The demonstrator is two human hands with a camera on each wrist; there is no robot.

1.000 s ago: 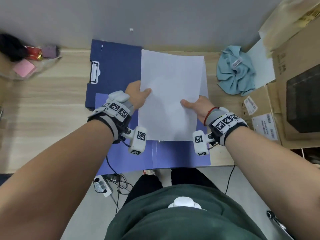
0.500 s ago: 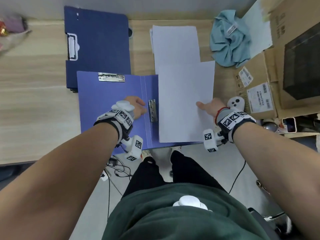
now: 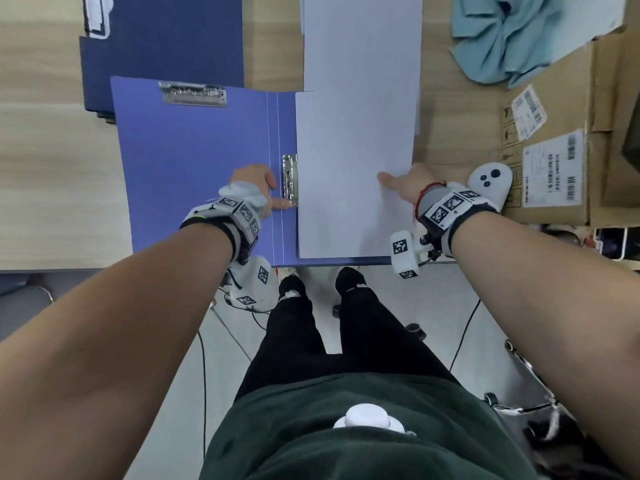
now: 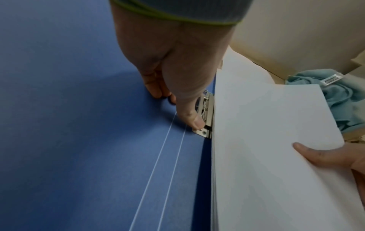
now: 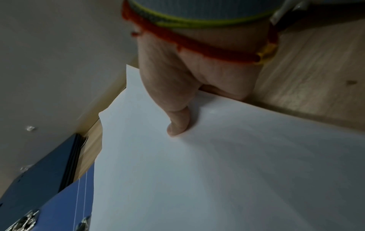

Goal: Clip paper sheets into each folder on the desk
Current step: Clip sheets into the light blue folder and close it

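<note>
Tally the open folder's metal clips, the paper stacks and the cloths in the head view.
Metal clips on the open folder: 2, top clip, side clip
Paper stacks: 2, held stack, spare stack
Teal cloth: 1
Total: 5

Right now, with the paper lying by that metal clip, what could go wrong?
The edge of the paper sheets sits against the clip, and I cannot tell whether it is under it, so closing now might miss some sheets. The right hand pinches them only at the far edge, so they could skew. The left hand presses the clip's end with its thumb, which might slip.
</note>
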